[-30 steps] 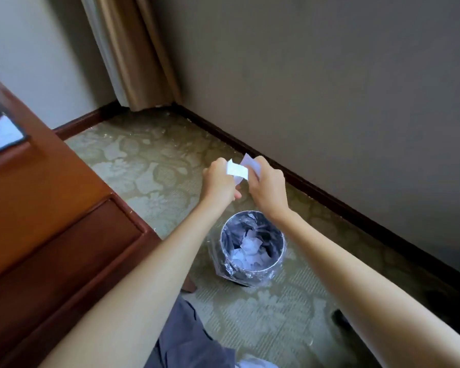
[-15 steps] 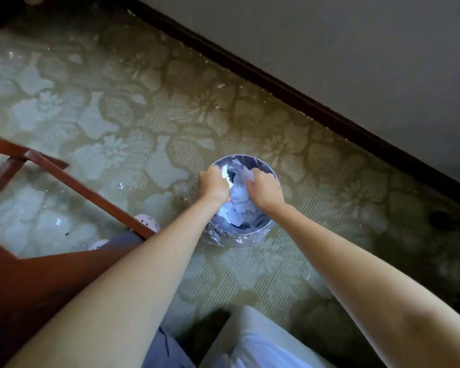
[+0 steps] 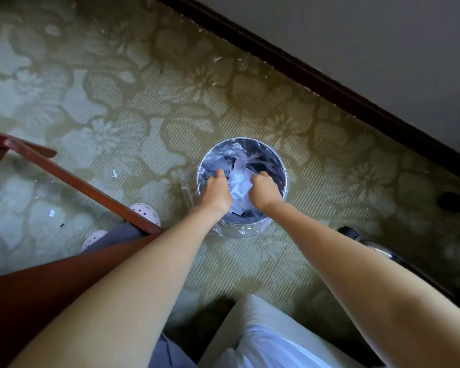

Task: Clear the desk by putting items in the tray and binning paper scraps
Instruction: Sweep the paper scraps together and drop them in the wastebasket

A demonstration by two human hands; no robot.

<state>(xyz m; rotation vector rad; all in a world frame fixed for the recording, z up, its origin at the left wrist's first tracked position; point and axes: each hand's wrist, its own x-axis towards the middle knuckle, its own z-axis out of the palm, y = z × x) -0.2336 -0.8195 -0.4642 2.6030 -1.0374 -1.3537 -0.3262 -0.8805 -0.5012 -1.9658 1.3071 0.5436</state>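
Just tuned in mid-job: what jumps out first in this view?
The left hand and right hand reach into a round bin lined with clear plastic, mid-frame on the carpet, with white paper scraps heaped between them. A stray scrap lies on the carpet left of the bin, near a red-brown wooden rail.

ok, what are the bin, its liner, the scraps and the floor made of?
Bin: looks like metal, thin bright rim with a sheen; could be coated plastic.
Liner: clear thin plastic film, glossy, crinkled, bunched at the base.
Scraps: white paper, matte, creased edges.
Floor: woven carpet, matte, ribbed green floral pattern.
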